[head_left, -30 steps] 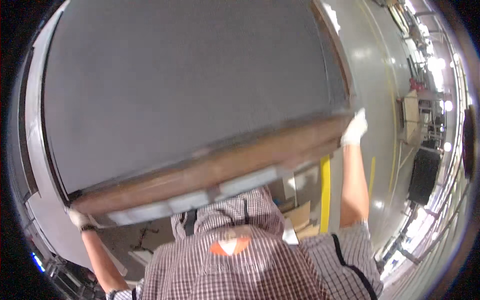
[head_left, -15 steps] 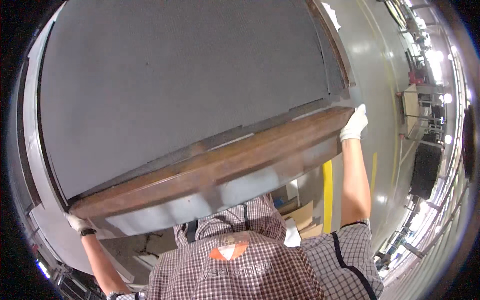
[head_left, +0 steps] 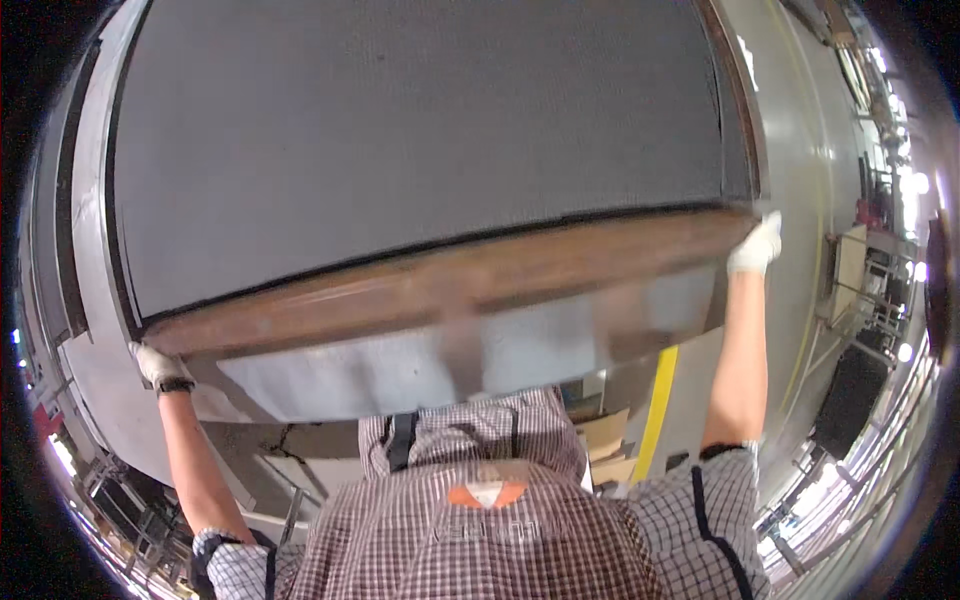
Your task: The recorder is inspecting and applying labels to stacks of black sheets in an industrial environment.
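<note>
Rail (head_left: 390, 295), brown and long, stretches aslant along the near edge of a broad dark grey sheet (head_left: 420, 130), its left end lower from where I stand, with a smooth pale grey face (head_left: 400, 365) below it. At that left end the person's gloved left hand (head_left: 157, 366), a dark band (head_left: 176, 385) at the wrist, is curled closed on it, while the gloved right hand (head_left: 757, 245) grips the opposite end, some fingers of both hidden from me. Beyond, a yellow stripe (head_left: 656, 410) marks the floor.
</note>
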